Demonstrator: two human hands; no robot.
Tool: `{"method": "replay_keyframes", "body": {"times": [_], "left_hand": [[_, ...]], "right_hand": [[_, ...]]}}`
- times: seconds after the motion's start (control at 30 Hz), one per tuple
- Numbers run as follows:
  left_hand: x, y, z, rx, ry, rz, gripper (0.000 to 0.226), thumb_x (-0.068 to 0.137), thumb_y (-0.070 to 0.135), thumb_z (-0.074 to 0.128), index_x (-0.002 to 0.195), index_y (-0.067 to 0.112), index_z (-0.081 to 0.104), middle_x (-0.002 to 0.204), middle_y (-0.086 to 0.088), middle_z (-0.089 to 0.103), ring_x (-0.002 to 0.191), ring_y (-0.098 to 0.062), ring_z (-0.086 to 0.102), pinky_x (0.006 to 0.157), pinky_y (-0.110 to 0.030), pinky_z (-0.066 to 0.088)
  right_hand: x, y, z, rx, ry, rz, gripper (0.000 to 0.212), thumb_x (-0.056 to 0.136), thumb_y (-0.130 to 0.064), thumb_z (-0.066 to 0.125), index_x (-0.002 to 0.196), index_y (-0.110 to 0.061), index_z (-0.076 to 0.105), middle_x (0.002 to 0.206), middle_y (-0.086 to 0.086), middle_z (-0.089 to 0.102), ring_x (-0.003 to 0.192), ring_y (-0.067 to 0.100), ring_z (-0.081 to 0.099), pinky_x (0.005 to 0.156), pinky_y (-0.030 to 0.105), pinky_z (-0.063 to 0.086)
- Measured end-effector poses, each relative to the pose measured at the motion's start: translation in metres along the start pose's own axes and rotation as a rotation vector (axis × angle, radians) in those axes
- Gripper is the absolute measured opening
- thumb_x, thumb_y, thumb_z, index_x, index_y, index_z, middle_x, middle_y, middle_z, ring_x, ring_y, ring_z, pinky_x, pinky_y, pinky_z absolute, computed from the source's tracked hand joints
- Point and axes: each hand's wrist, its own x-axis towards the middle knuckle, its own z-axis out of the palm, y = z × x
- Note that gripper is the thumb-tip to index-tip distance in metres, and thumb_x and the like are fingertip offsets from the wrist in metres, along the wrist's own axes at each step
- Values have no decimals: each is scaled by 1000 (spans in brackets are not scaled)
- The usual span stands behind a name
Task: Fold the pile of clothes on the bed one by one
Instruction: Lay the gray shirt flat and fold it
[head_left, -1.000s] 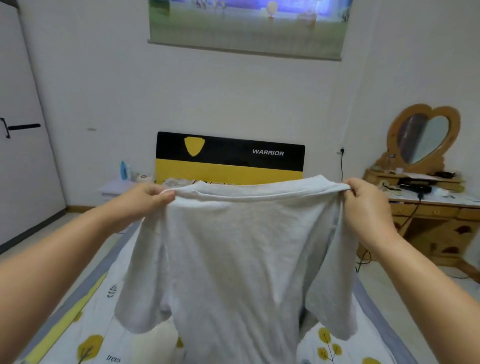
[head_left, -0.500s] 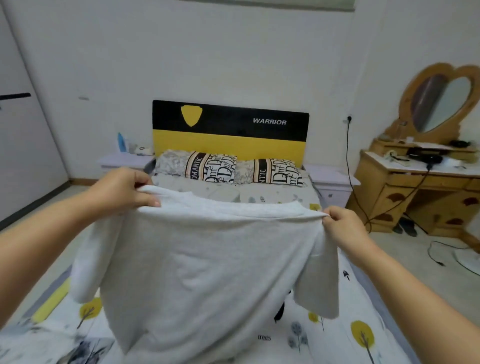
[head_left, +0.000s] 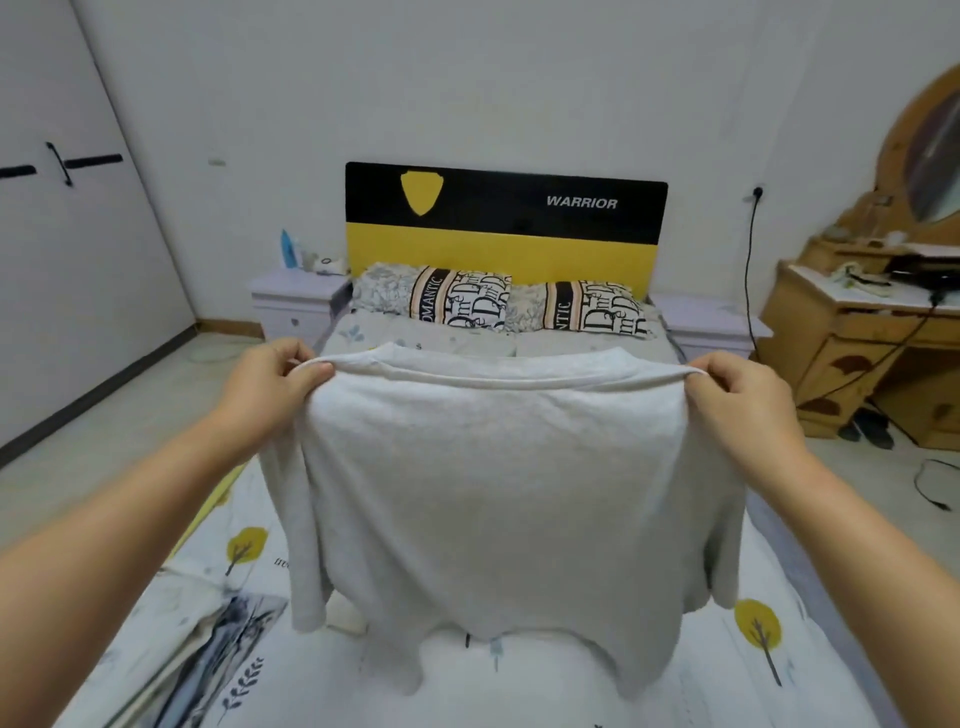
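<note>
Light grey T-shirt (head_left: 483, 483) held up by its shoulders over the bed (head_left: 753, 660).

The left hand (head_left: 270, 384) has its grip pinched on the shirt's left shoulder edge, thumb and curled fingers closed on the fabric; the right hand (head_left: 737, 400) has its grip pinched the same way on the right shoulder edge. The collar edge is stretched between them, and the body and both sleeves hang down, with the lower hem near or on the tree-print sheet; contact cannot be told. A printed cloth (head_left: 208, 639) lies on the near left of the bed. At the far end are two lettered pillows (head_left: 467, 304), a black and yellow headboard (head_left: 506, 221), and a wooden dresser (head_left: 862, 348) at far right.
</note>
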Motion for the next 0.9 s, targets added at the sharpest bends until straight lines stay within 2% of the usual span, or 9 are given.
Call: {"method": "replay_keyframes", "body": {"times": [0.13,0.23,0.37,0.47,0.6,0.67,0.77,0.83,0.9], "left_hand": [[-15,16,-28,77,59,104,14,85,16,63,81,3,64,75,-10,61,68,-19,49,57,-17,33],[-29,29,-59,87,62,185,14,86,18,62,75,9,62,67,-7,57,60,-14,45,54,-17,32],[-39,50,-99,127,87,331,21,88,20,59,77,3,63,68,-22,56,54,-7,41,46,-16,29],[-36,63,-118,124,129,416,22,91,22,56,79,7,64,55,-12,48,47,-2,44,42,-12,29],[-24,68,-118,124,170,461,29,95,25,50,84,3,65,66,-23,55,51,-11,40,45,-13,31],[-17,63,-103,123,153,459,29,95,22,50,82,0,64,68,-25,55,54,-9,36,47,-14,31],[-9,41,-61,140,53,417,24,94,16,52,77,3,61,64,-14,51,59,-7,40,52,-12,32],[-4,12,-22,198,-41,344,24,92,17,54,71,7,59,65,-11,54,67,-19,49,58,-27,35],[-1,-24,19,246,-167,257,30,91,18,56,61,16,52,59,-6,51,67,-23,50,58,-34,33]], "right_hand": [[-27,-17,-19,-32,61,-18,22,92,-11,45,92,-9,67,83,5,62,84,20,53,69,31,37],[-50,-34,-37,-60,120,-69,21,93,-13,45,93,-9,66,87,7,63,88,23,54,71,34,39],[-72,-62,-63,-37,197,-130,19,93,-16,47,93,-11,65,90,12,62,85,24,53,68,32,40],[-74,-76,-78,-15,272,-174,18,90,-21,48,90,-17,65,89,12,64,88,29,58,76,40,46],[-64,-79,-81,-30,338,-178,21,86,-28,47,89,-20,66,85,8,65,85,28,60,81,51,50],[-54,-72,-71,-24,302,-165,19,89,-26,48,90,-18,66,88,9,64,86,27,59,80,47,51],[-39,-39,-38,-56,196,-106,18,93,-19,48,93,-14,65,91,9,63,87,24,55,75,38,44],[-31,-3,-6,-112,113,-34,20,94,-19,47,93,-13,66,91,8,64,89,26,55,76,40,45],[-26,39,32,-167,22,45,19,94,-18,47,92,-12,65,89,11,65,88,29,56,74,41,45]]}}
